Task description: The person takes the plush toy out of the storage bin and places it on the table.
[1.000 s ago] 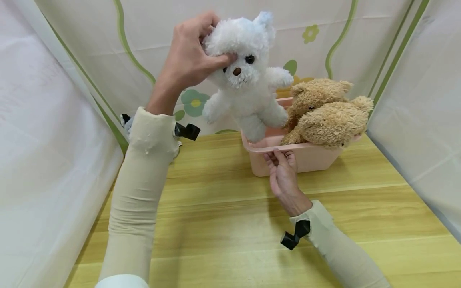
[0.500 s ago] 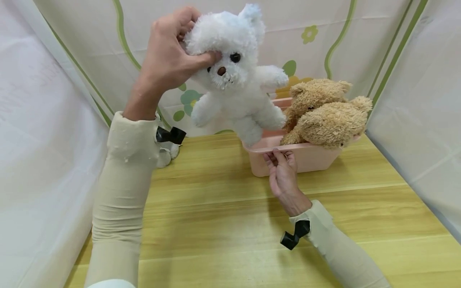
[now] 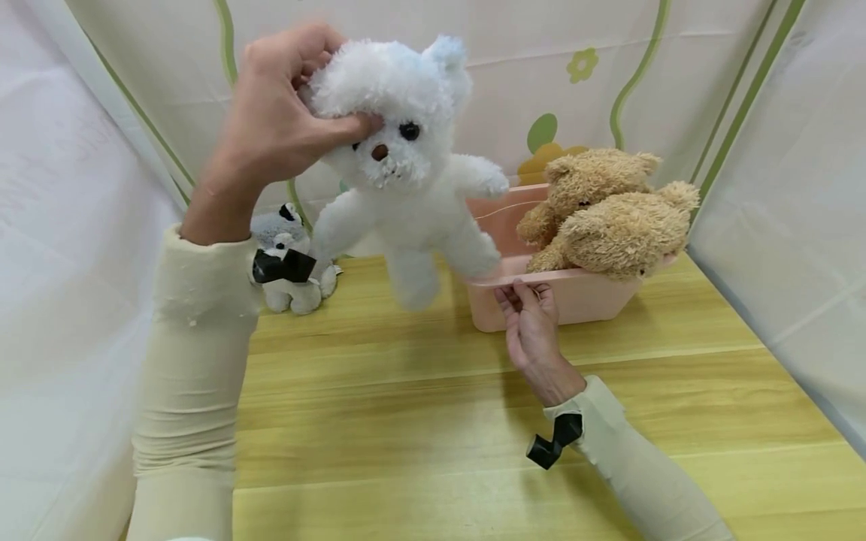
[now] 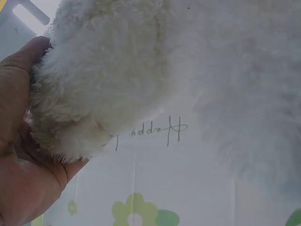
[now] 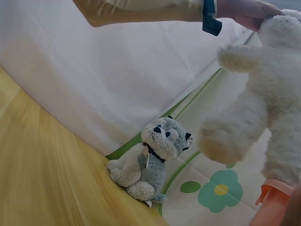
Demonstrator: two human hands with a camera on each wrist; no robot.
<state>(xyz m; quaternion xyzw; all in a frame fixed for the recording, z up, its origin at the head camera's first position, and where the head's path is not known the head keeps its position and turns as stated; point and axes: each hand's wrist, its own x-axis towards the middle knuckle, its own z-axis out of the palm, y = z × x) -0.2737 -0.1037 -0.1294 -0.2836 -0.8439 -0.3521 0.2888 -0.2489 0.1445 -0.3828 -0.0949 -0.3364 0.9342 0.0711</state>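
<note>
in the head view, toward ten o'clock, the left hand (image 3: 267, 113) has most of its fingers (image 3: 325, 41) lost behind the white bear (image 3: 409, 214), and its thumb partly covers one eye. at nine o'clock a black mount (image 3: 284, 266) hides some of the grey dog (image 3: 304, 297). the pink bin (image 3: 588, 297), at three, conceals the tan bears' (image 3: 625, 233) lower bodies. in the left wrist view, fur blurs toward two o'clock; lettering (image 4: 157, 132) disappears behind fur. the right wrist view's edge crops the bear at two.
</note>
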